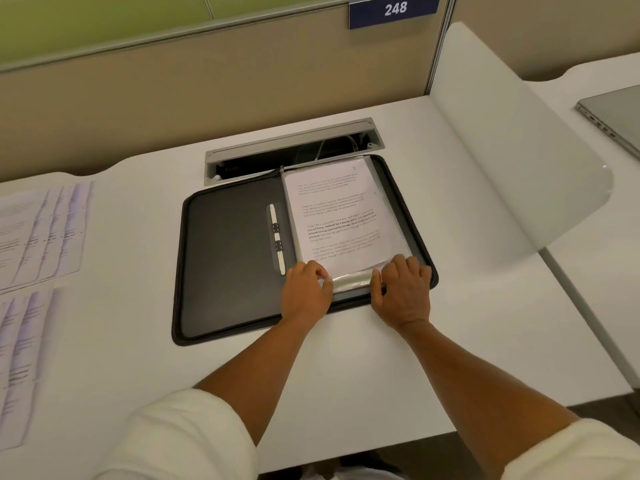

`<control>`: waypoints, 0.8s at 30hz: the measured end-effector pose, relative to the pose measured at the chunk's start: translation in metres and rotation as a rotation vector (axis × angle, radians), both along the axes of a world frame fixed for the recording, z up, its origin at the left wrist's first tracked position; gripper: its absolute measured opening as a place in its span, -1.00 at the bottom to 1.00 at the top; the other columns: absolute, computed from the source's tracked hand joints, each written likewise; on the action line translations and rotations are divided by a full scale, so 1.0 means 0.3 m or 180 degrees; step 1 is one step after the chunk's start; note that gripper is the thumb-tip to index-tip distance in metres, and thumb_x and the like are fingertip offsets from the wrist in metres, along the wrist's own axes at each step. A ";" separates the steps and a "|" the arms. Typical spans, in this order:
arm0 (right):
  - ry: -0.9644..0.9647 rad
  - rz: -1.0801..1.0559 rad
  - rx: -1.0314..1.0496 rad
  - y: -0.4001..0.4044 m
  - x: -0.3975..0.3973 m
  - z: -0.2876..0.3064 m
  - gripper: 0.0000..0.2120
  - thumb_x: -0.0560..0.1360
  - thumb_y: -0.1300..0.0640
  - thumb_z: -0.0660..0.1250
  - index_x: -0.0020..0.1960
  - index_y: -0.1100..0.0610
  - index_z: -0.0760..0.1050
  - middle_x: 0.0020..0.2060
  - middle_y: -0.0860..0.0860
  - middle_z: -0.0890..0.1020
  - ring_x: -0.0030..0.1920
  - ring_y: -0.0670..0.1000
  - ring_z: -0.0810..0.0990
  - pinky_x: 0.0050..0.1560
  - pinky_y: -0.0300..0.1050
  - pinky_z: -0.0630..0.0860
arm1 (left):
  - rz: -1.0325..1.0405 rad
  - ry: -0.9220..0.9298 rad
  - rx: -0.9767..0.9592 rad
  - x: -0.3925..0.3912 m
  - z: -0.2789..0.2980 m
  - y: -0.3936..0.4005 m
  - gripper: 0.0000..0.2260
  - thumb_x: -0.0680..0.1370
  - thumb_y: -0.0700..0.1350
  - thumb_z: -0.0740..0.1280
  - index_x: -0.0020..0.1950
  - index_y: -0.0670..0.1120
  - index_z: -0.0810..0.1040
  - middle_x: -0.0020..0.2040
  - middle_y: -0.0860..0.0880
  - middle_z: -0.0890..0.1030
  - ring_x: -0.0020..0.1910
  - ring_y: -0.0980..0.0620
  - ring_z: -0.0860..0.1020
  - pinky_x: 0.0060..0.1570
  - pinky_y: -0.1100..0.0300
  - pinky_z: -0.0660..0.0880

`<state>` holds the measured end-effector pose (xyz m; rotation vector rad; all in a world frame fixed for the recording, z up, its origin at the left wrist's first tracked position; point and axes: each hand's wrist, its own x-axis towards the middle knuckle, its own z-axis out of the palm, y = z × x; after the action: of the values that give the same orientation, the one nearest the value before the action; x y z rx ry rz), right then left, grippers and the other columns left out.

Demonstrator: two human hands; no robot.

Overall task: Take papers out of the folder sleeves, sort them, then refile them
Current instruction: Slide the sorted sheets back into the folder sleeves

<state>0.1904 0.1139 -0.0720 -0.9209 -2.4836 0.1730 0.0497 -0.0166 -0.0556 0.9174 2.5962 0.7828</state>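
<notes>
My fingers (320, 277) on the left hand (304, 292) are curled onto the near-left corner of the clear sleeves (351, 280), pinching the plastic edge. Right hand (403, 289) lies just right of that, fingers bent over the near-right corner of the same stack, thumb at the near edge; looks like a grip on the sleeve edge, though the fingertips themselves are hidden. Between the two hands a strip of bare glossy plastic shows.

Far left of my left fingers: two printed paper sheets (41, 233) flat on the table (467, 323), blurred, text unreadable, one nearer me than the other.

Directly left of my left fingers: open black folder (225, 258), zip edge all round, left inner cover bare. A white binding strip (277, 239) with two dark clips runs along the spine, just beyond my left knuckles.

Beyond both sets of fingers: the top page (337, 216) inside the sleeves, printed paragraphs, one in bold, filling the folder's right half.

Further out past the page: a grey cable tray slot (294, 152) in the table, lid open, wires inside.

Right of my right fingers: translucent white divider panel (512, 150) standing on the table. Past it, far right, the corner of a closed grey laptop (616, 116) on the neighbouring surface.

Up on the partition: blue sign (394, 10) reading 248.
</notes>
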 end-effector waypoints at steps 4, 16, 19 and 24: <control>0.0678 -0.0559 -0.0574 0.013 0.003 0.017 -0.78 0.55 0.04 0.14 -0.20 0.16 0.37 -0.20 0.06 0.42 -0.16 0.06 0.37 -0.17 -0.01 0.37 | 0.0115 -0.0104 -0.0129 0.000 0.012 0.015 -0.97 0.58 -0.04 0.34 -0.01 0.05 0.52 0.03 0.07 0.48 0.09 0.08 0.44 -0.09 0.22 0.41; 0.0941 -0.1087 -0.2012 0.100 -0.046 0.091 -0.76 0.60 -0.05 0.24 0.06 0.12 0.39 -0.09 0.00 0.53 -0.14 0.04 0.57 -0.11 -0.03 0.55 | 0.0231 -0.0402 -0.0263 0.004 0.033 0.025 -0.95 0.57 -0.09 0.34 -0.01 0.06 0.51 0.08 0.06 0.46 0.14 0.04 0.47 -0.03 0.19 0.48; 0.0923 -0.1066 -0.2501 0.117 -0.062 0.120 -0.69 0.59 0.00 0.29 0.24 0.15 0.37 -0.03 -0.01 0.53 -0.04 0.06 0.57 -0.04 -0.03 0.54 | 0.0134 -0.0706 -0.0367 -0.004 0.051 0.021 -0.84 0.50 -0.16 0.34 -0.01 0.10 0.52 0.10 0.08 0.42 0.18 0.05 0.44 0.04 0.19 0.49; 0.1258 -0.1051 -0.3371 0.144 -0.095 0.159 -0.74 0.56 0.11 0.31 0.22 0.14 0.45 0.05 -0.01 0.56 0.00 0.05 0.59 -0.07 -0.15 0.55 | 0.0162 -0.1443 -0.0336 -0.032 0.095 0.021 -0.84 0.49 -0.16 0.29 -0.05 0.08 0.59 0.08 0.06 0.50 0.12 0.03 0.49 0.12 0.17 0.52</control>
<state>0.1620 0.1572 -0.0242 -1.4724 -1.7396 1.4761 0.0402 -0.0102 -0.0271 0.5654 2.2430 0.7555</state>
